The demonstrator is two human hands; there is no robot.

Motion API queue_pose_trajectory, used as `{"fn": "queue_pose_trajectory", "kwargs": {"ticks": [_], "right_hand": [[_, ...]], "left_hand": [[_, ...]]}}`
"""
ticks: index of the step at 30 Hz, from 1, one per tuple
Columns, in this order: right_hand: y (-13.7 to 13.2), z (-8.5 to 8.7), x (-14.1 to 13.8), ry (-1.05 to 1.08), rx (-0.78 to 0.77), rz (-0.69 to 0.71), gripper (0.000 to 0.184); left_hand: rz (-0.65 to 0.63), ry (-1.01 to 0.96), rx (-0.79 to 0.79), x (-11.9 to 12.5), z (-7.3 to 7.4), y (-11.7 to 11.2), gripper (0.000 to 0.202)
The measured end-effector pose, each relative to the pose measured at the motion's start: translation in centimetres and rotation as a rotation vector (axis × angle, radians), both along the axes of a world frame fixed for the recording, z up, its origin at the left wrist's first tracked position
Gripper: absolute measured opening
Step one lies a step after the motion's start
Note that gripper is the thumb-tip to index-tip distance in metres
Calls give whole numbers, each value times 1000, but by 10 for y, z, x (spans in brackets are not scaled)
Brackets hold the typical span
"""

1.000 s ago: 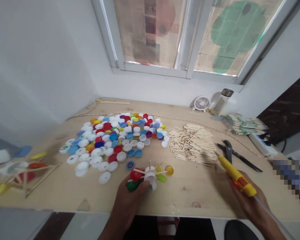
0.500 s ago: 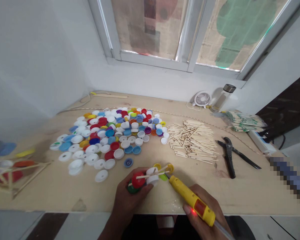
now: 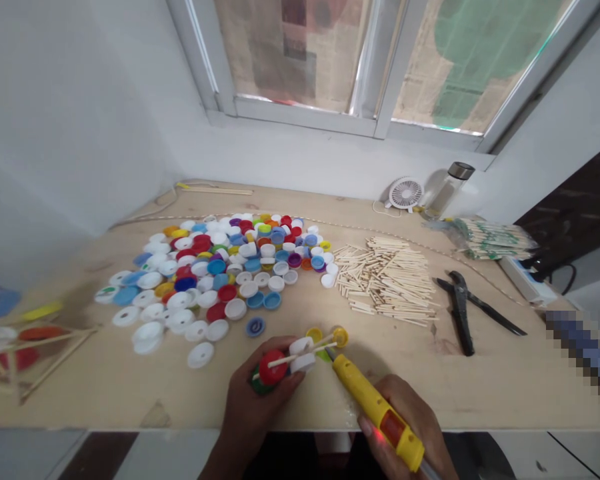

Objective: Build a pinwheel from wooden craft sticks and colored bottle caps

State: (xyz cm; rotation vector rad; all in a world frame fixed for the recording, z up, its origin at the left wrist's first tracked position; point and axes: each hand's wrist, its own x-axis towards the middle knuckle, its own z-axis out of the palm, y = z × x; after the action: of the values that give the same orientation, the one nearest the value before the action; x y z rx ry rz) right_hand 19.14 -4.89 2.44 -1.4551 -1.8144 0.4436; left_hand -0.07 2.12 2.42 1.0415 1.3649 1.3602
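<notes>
My left hand [image 3: 257, 397] is closed around a small assembly of bottle caps and sticks [image 3: 271, 368] near the table's front edge. Red, green and white caps show in it, with thin wooden sticks reaching right toward yellow caps [image 3: 339, 336]. In my right hand [image 3: 405, 417] is a yellow hot glue gun [image 3: 365, 393], a red light glowing by the thumb. Its dark nozzle points up and left, close to the stick ends and a yellow-green cap; whether it touches them I cannot tell.
Many coloured bottle caps [image 3: 200, 267] spread over the table's left half. A heap of short wooden sticks [image 3: 385, 280] lies right of them, then black-handled pliers [image 3: 461, 313]. Behind stand a small fan [image 3: 405, 193] and a bottle [image 3: 450, 190]. A stick-and-cap frame [image 3: 45, 353] sits far left.
The glue gun and my right hand have shifted slightly left and down in view, the nozzle staying near the stick ends. My left hand keeps its hold; the whole view has moved a little.
</notes>
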Motion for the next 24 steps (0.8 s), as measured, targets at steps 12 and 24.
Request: {"fn": "queue_pose_trajectory", "kwargs": {"ticks": [12, 24], "right_hand": [[0, 1, -1, -10, 11, -5, 22], [0, -3, -1, -43, 40, -12, 22]], "left_hand": [[-21, 16, -5, -3, -3, 0, 27], [-33, 51, 10, -3, -4, -1, 24]]}}
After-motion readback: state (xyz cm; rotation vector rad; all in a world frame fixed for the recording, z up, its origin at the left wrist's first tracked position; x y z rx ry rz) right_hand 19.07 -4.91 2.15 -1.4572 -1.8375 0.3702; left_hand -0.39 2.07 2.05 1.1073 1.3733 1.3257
